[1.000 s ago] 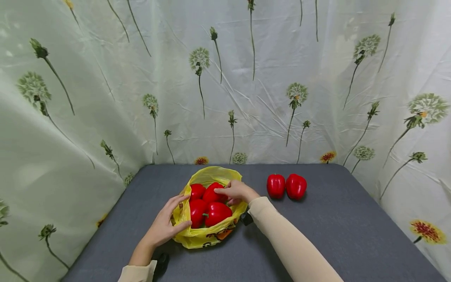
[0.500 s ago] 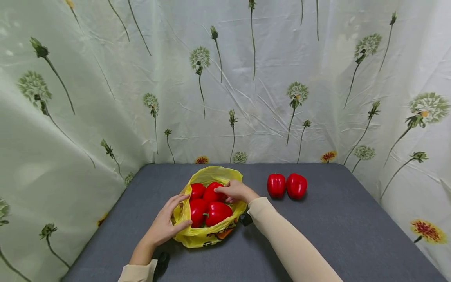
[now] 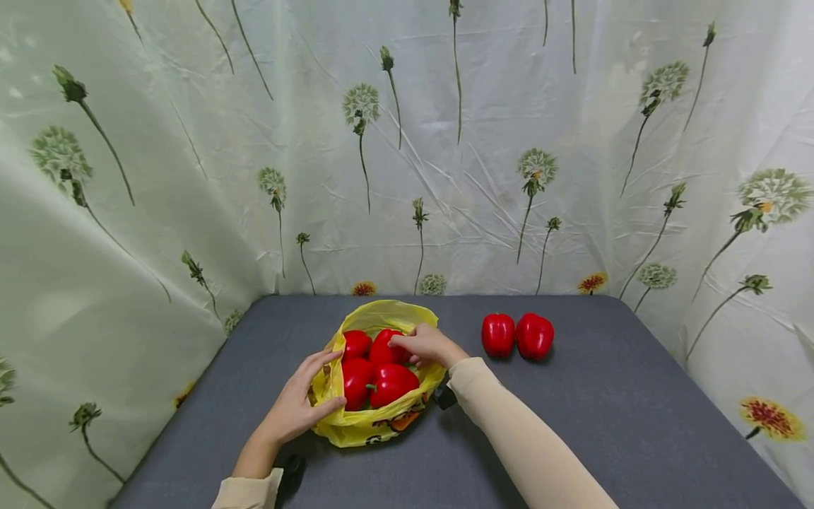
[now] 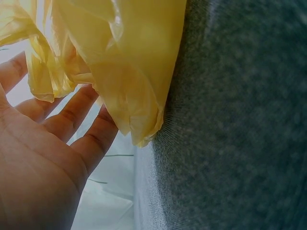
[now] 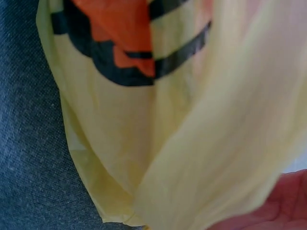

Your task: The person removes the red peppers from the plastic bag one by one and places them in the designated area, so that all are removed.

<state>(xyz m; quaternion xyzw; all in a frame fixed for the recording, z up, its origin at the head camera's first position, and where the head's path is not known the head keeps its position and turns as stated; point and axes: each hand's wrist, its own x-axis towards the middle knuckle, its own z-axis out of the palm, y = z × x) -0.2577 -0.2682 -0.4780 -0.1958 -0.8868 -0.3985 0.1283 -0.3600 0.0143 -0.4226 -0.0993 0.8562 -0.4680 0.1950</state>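
Note:
A yellow plastic bag (image 3: 356, 430) stands open-mouthed on the table, with several red bell peppers inside. My left hand (image 3: 295, 406) rests against the bag's left rim, its fingers spread and fairly straight; in the left wrist view they touch the yellow plastic (image 4: 129, 62). Inside the mouth at the right, my right hand (image 3: 432, 346) holds the back-right bell pepper (image 3: 384, 350), thumb on its top and fingers bent at its right side. In front of that lies another bell pepper (image 3: 394, 385) with a green stem. The right wrist view shows mostly the bag's printed side (image 5: 115, 124).
To the right of the bag, two more red bell peppers, one (image 3: 498, 336) on the left and one (image 3: 535, 336) on the right, sit side by side on the dark grey table (image 3: 572, 410). A flower-patterned curtain (image 3: 407, 162) hangs behind the table and along its sides.
Both hands stay almost where they were. The right thumb and the bell pepper under it have shifted very slightly to the right.

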